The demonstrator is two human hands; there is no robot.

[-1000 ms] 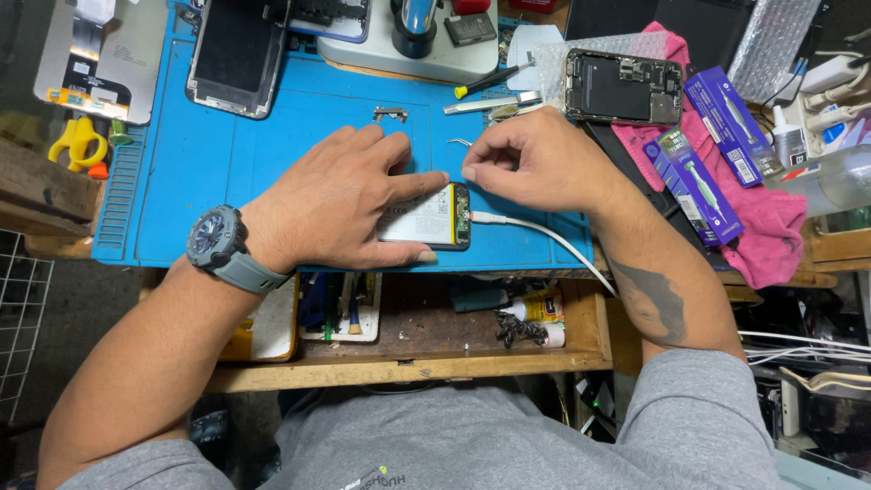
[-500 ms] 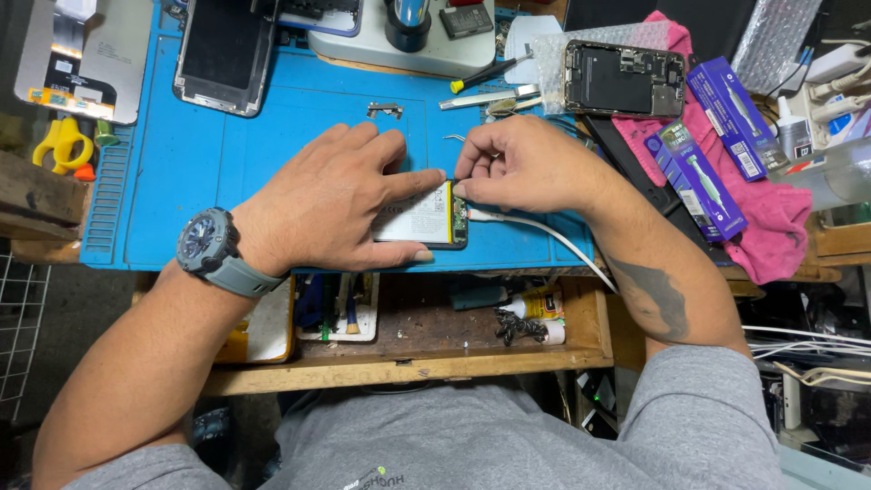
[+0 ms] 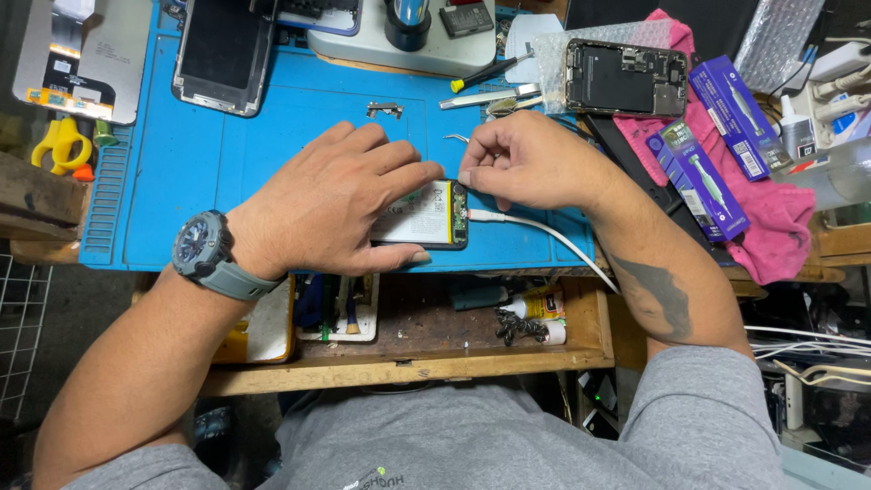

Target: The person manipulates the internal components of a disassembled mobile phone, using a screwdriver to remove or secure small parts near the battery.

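An opened phone (image 3: 428, 216) lies on the blue work mat (image 3: 272, 136), its pale battery showing. My left hand (image 3: 331, 204) lies flat over its left part and holds it down, thumb along the near edge. My right hand (image 3: 526, 163) is at the phone's right end, fingers pinched together at the top corner; anything between the fingertips is too small to make out. A white cable (image 3: 553, 238) plugs into the phone's right end and runs off over the mat's edge under my right forearm.
Another opened phone (image 3: 624, 78) rests on bubble wrap at the back right. A pink cloth (image 3: 771, 218) carries purple tool boxes (image 3: 699, 168). A screen panel (image 3: 220, 54), screwdriver (image 3: 490, 73), tweezers (image 3: 485, 96), small bracket (image 3: 385, 110) and yellow scissors (image 3: 56, 145) lie around. An open drawer (image 3: 408, 327) is below.
Both hands stay on the phone. My right hand's fingers have shifted slightly at the phone's right end; the view has drifted a little.
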